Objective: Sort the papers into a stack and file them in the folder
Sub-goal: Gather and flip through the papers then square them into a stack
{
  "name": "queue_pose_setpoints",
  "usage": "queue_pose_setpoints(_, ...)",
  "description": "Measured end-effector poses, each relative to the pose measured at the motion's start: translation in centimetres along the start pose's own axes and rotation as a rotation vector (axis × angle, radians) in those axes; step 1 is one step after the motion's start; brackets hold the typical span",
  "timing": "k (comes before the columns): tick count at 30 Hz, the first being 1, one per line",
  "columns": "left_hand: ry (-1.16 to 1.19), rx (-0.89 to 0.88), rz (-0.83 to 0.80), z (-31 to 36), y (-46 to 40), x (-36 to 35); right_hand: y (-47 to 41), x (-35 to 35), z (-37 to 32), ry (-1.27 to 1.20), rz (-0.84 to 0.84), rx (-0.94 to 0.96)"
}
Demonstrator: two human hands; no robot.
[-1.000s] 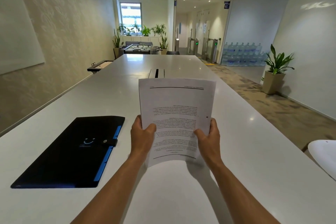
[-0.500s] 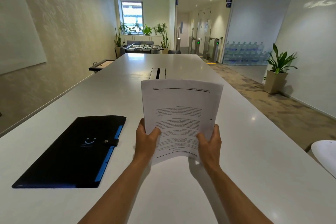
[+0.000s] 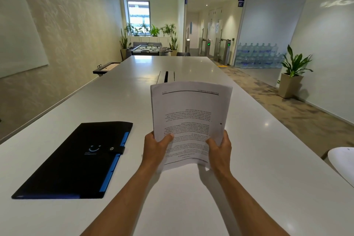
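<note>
Paper stack [image 3: 188, 120] between curled fingers [image 3: 168, 137]

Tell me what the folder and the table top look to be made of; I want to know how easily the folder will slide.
Folder: black matte cover, probably textured plastic or faux leather, with blue inner edges, a strap and a metal-looking snap. Table: white, smooth, semi-gloss, likely laminate or solid surface; it mirrors the ceiling lights. The papers are ordinary printed sheets, bending in the left hand and right hand.

- papers [image 3: 189, 113]: white, with lines of black print
- folder [image 3: 76, 159]: black, blue edge, and a small blue smile mark on the cover
- counter [image 3: 268, 159]: plain white, glossy
- wall [image 3: 76, 25]: pale beige, with a faint leaf pattern
</note>
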State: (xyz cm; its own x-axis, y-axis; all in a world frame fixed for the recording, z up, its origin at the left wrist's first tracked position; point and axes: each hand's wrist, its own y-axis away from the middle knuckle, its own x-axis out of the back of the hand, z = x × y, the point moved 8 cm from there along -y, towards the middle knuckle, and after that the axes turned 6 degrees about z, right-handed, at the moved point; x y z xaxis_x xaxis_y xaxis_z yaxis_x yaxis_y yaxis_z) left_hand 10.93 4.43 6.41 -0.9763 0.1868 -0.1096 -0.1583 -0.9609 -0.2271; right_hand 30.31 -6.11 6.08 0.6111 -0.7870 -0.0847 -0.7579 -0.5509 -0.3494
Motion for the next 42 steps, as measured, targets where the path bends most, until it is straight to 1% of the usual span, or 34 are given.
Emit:
queue_pose_setpoints(6,0.013,0.001,-0.011,0.2,0.1,-0.2,-0.9,0.3,1.0,0.013,-0.033,-0.047)
queue_pose_setpoints(8,0.013,-0.015,-0.021,0.5,0.0,-0.4,-1.0,0.7,1.3,-0.01,-0.007,-0.094)
queue_pose_setpoints(11,0.06,-0.025,-0.007,1.1,0.1,-0.8,-0.3,2.2,2.3,-0.047,0.14,-0.179)
queue_pose_setpoints(13,0.127,-0.015,0.042,1.5,0.1,-0.9,0.5,3.1,3.5,-0.078,0.265,-0.288)
queue_pose_setpoints(14,0.165,0.0,0.067,1.6,0.2,-1.0,1.0,3.2,4.3,-0.141,0.316,-0.372)
queue_pose_setpoints(16,0.257,0.045,0.084,1.5,0.5,-1.7,2.0,2.5,5.4,-0.375,0.365,-0.541)
queue_pose_setpoints(18,0.362,0.091,0.074,1.4,1.1,-2.7,2.4,0.6,5.1,-0.646,0.283,-0.607)
queue_pose_setpoints(20,0.424,0.119,0.075,1.2,1.7,-3.4,2.4,-0.6,3.8,-0.771,0.18,-0.576)
queue_pose_setpoints(24,0.502,0.184,0.067,0.5,2.2,-4.0,1.5,-0.1,3.3,-0.725,0.146,-0.553)
queue_pose_setpoints(27,0.488,0.195,0.025,0.1,2.0,-4.1,0.8,0.8,2.8,-0.665,0.156,-0.523)
queue_pose_setpoints(29,0.475,0.181,0.055,-0.3,1.5,-3.3,0.1,1.7,1.9,-0.617,0.138,-0.469)
queue_pose_setpoints(30,0.469,0.179,0.113,-0.6,1.1,-2.4,-0.3,2.2,1.4,-0.586,0.12,-0.442)
queue_pose_setpoints(32,0.4,0.174,0.307,-1.2,-0.1,0.8,-1.1,3.4,0.5,-0.51,0.079,-0.396)
queue_pose_setpoints(34,0.197,0.117,0.474,-1.0,-1.3,4.4,-1.9,4.7,0.0,-0.412,0.044,-0.356)
queue_pose_setpoints(35,0.081,0.073,0.497,-0.5,-1.9,5.7,-2.3,5.3,-0.2,-0.358,0.026,-0.337)
queue_pose_setpoints(36,-0.025,0.033,0.466,-0.2,-2.7,6.3,-2.7,5.7,-0.4,-0.307,0.005,-0.317)
queue_pose_setpoints(38,-0.159,0.014,0.286,0.1,-4.0,5.8,-3.4,6.3,-0.6,-0.208,-0.041,-0.269)
queue_pose_setpoints(40,-0.194,0.067,0.093,-0.4,-4.4,4.6,-3.8,6.2,-0.8,-0.113,-0.112,-0.226)
queue_pose_setpoints(42,-0.136,0.137,-0.028,-0.8,-4.2,3.8,-4.0,5.7,-0.9,-0.066,-0.183,-0.201)
